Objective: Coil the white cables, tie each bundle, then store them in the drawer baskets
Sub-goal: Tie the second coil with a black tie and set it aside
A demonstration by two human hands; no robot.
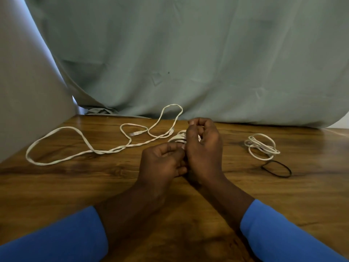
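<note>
**White cable (117,149), part-coiled, held in both hands**

Item: one long flat white lead. Most of it trails in loose loops over the left and middle of the wooden table (56,186). One plug end (137,133) lies free among the loops. The near end is gathered into a small coil (177,138) at mid-table.

Holding: the right hand (204,148) stands on edge, fingers curled round the small coil. The turns show just behind and left of its fingers (196,122), partly hidden by them. It appears placed so as to serve as a former that keeps the turns together. The left hand (162,161) lies just beside it. Its fingers are curled and the thumb and forefinger are drawn up against the right hand, probably to feed the next turn. Whether they actually pinch the strand cannot be told, as the contact is hidden.

Stage, as judged: winding under way, with much slack left to take in. This bundle is not yet tied.

Associated items: a second white bundle (264,148), already wound, lies well to the right. A black band (276,162) lies just in front of it, likely kept handy for tying. No drawer or basket is in view.

Surroundings: grey-green cloth (188,53) hangs behind the table. The person wears blue sleeves (283,233).
</note>
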